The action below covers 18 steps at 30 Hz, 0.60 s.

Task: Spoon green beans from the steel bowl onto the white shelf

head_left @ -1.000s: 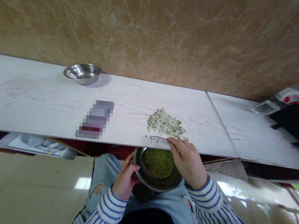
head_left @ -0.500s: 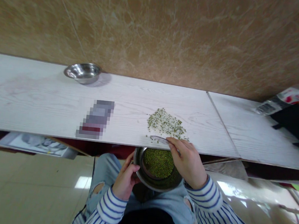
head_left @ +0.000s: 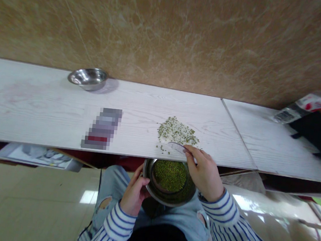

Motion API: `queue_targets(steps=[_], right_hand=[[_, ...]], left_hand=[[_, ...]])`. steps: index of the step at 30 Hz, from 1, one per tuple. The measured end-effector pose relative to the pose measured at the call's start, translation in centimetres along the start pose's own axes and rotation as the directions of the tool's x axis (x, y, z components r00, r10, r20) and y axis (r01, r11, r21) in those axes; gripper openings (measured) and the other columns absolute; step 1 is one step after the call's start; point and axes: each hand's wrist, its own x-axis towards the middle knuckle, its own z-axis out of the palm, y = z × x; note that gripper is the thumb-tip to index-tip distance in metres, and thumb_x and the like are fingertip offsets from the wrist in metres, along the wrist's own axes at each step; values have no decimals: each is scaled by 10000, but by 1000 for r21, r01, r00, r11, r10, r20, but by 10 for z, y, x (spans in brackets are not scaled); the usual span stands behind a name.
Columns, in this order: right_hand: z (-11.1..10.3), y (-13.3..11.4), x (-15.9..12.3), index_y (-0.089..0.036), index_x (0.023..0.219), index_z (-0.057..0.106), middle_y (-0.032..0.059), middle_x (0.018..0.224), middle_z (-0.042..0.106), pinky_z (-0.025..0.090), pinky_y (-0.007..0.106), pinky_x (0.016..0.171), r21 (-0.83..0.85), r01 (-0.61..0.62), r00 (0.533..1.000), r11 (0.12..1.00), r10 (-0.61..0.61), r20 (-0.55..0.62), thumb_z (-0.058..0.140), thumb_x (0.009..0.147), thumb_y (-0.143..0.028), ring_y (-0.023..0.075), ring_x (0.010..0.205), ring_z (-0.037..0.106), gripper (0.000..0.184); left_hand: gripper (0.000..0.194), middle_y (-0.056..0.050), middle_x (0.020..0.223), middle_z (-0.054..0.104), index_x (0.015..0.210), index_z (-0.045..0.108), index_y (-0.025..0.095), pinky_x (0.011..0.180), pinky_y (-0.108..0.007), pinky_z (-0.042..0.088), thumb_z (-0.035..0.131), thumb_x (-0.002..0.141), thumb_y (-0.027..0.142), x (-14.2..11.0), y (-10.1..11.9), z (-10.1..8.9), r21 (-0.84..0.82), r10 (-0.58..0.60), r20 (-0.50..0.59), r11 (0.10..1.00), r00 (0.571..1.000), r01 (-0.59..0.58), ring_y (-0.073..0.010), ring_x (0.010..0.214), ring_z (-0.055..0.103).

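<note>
My left hand [head_left: 135, 194] grips the left rim of a steel bowl [head_left: 166, 203], held over my lap just below the table's front edge. Inside the bowl lie many small green beans, which look like mung beans [head_left: 170, 175]. My right hand [head_left: 205, 170] pinches a thin, pale, curved strip [head_left: 177, 148], perhaps a scraper; its exact kind is unclear. The strip touches or hovers at the near side of a patch of scattered green beans [head_left: 176, 131] mixed with white grains on the table. A few beans lie loose to the left of the strip.
A second steel bowl [head_left: 87, 79] stands at the back left, near the wall. A blurred-out flat object [head_left: 102, 129] lies left of the beans. At the far right are a clear plastic package [head_left: 298, 109] and a black item [head_left: 318, 132]. Open shelves run under the white tabletop [head_left: 138, 114].
My right hand has moved slightly right and away from me with the strip, now nearer the bean patch. My left hand and the bowl have stayed almost still.
</note>
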Motion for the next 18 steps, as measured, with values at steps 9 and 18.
queue_targets(steps=[9,18], right_hand=[[0,-5,-3,-216,1082,570,51,956,656,449,335,779,50,36,999,998,-37,22,408,866,-221,178,865,583,270],[5,-8,3,-213,1072,575,53,943,660,448,331,775,25,19,1000,1000,-19,19,405,866,-227,178,853,582,267]], left_hand=[[477,0,859,594,1100,529,241,537,-249,463,542,631,158,-2,0,1,10,12,-2,1000,1000,-12,-131,684,534],[487,2,891,592,1105,523,250,544,-251,458,546,628,154,0,1,-2,-1,14,-7,1000,1000,-15,-137,707,532]])
